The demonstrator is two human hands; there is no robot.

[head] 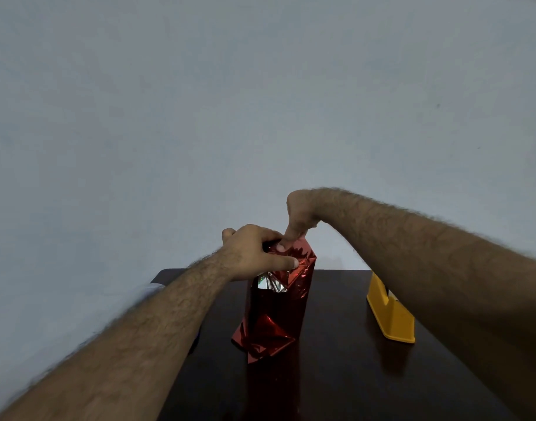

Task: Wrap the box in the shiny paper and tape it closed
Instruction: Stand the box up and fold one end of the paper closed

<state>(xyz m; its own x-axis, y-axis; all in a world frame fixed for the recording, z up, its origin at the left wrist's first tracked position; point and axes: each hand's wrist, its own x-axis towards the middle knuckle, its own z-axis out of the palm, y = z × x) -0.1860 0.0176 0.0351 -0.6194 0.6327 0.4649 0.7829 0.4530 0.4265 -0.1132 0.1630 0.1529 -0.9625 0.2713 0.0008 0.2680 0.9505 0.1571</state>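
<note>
A tall box (275, 302) wrapped in shiny red paper (297, 287) stands upright on the dark table (336, 375), near its middle. The left hand (254, 253) curls over the top of the box from 9 o'clock, thumb pressing the paper. The right hand (300, 217) comes down from 1 o'clock, fingertips pinching the paper's top edge. A yellow tape dispenser (389, 312) sits at 3 o'clock, apart from the box.
</note>
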